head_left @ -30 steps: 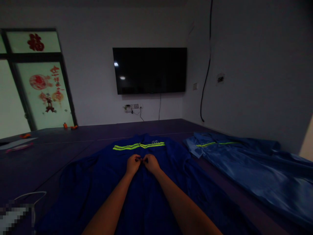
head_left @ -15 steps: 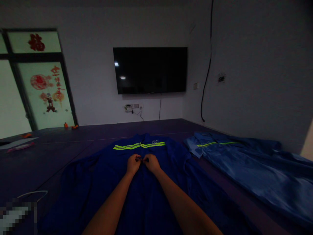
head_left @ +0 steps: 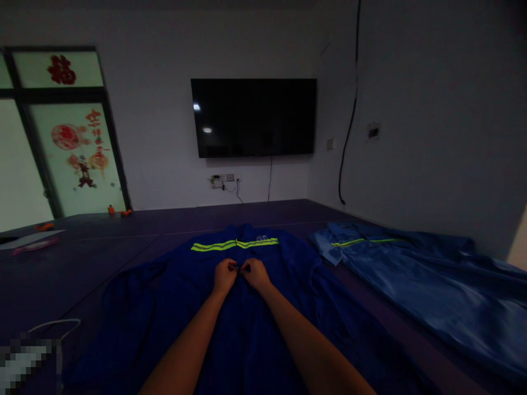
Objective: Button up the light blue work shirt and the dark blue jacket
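Observation:
A dark blue work jacket (head_left: 177,291) lies spread on the purple surface (head_left: 135,249) before me, with a yellow-green reflective stripe (head_left: 214,247) across its chest. Just below that stripe, at the front opening, my left hand (head_left: 225,276) and my right hand (head_left: 255,274) almost meet. Both are closed in a pinch on the jacket's front edges. Whether a button or a zip sits between the fingertips is too dark to make out. Each forearm rests over the jacket's lower front.
A second, lighter blue garment (head_left: 415,274) lies to the right. At the lower left are a pale cable (head_left: 68,321) and a blurred-out patch. Small orange objects (head_left: 125,213) lie by the door. A television (head_left: 255,118) hangs on the far wall; a black cable (head_left: 348,142) dangles at right.
Both hands stay at the same spot on the jacket front, with hardly any finger movement visible. The view has shifted very slightly.

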A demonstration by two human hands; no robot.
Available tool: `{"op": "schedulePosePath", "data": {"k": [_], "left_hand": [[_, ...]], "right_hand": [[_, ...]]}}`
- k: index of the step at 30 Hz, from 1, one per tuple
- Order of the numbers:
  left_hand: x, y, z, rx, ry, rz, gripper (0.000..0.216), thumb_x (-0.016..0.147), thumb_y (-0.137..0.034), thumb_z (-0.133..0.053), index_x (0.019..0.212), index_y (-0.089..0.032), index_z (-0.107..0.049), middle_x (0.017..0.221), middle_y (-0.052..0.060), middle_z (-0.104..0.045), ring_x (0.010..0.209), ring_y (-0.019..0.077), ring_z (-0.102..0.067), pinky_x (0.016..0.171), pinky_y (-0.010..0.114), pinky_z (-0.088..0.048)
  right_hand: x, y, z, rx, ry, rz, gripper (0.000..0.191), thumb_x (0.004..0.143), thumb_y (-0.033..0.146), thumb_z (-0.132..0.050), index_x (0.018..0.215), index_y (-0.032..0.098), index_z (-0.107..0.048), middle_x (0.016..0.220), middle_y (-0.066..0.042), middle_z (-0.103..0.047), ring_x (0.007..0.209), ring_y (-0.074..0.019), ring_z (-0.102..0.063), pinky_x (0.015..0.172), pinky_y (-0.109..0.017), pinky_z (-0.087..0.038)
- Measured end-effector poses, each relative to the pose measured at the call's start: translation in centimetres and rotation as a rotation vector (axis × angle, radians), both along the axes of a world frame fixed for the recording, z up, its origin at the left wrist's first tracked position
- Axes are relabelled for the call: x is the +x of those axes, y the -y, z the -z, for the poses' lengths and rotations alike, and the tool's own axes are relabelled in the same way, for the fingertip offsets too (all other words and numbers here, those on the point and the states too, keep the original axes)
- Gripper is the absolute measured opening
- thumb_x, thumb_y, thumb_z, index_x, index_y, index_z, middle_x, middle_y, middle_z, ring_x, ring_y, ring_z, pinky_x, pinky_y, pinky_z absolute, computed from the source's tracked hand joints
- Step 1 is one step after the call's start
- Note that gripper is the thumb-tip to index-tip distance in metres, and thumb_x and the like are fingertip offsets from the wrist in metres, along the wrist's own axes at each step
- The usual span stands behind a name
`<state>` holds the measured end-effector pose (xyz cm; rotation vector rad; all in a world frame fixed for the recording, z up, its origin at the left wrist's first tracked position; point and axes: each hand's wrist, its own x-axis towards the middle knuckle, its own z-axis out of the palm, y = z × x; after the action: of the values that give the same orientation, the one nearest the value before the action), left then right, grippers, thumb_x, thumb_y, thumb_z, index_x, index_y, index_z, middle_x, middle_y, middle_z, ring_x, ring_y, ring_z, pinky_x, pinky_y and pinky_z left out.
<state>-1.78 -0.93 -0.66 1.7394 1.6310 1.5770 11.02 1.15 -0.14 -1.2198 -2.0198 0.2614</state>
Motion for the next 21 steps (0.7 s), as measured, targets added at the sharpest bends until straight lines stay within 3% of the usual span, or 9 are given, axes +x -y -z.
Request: {"op": "schedulePosePath", "data": {"k": [5,11,15,21], "left_hand": [[0.08,0.23,-0.36,0.049,0.034,-0.014,0.026,0.064,-0.001,-0.052,0.084,-0.014,-0.062,0.075,0.003,-0.065,0.069,0.0118,-0.061,0.065,0.022,-0.047],[0.36,0.47,-0.6,0.077,0.039,0.092,0.03,0.063,-0.001,-0.048,0.087,-0.014,-0.06,0.068,0.001,-0.065,0.065,0.0115,-0.061,0.065,0.022,-0.047],[0.27,0.39,-0.35,0.054,0.039,0.089,0.034,0.061,0.0,-0.048,0.089,-0.014,-0.059,0.065,0.0,-0.065,0.063,0.0115,-0.062,0.064,0.022,-0.046],[0.21,0.22,-0.31,0.016,0.074,0.047,0.022,0.069,-0.008,-0.05,0.088,-0.015,-0.059,0.066,0.001,-0.066,0.063,0.012,-0.062,0.062,0.021,-0.045]], "right_hand": [[0.0,0.27,-0.23,0.0,0.003,0.005,0.01,0.066,0.013,-0.06,0.071,0.018,-0.067,0.082,-0.003,-0.068,0.081,-0.0158,-0.061,0.073,-0.023,-0.043],[-0.11,0.47,-0.34,0.005,0.019,0.016,0.018,0.066,0.008,-0.054,0.075,0.017,-0.067,0.083,-0.004,-0.068,0.082,-0.0157,-0.061,0.076,-0.022,-0.043],[-0.1,0.56,-0.36,0.009,0.028,0.048,0.019,0.065,0.009,-0.054,0.077,0.016,-0.067,0.085,-0.005,-0.068,0.085,-0.0168,-0.061,0.078,-0.023,-0.042],[0.02,0.8,-0.5,0.013,0.034,0.113,0.016,0.067,0.013,-0.054,0.074,0.017,-0.067,0.083,-0.006,-0.068,0.086,-0.0186,-0.06,0.079,-0.025,-0.041]]}}
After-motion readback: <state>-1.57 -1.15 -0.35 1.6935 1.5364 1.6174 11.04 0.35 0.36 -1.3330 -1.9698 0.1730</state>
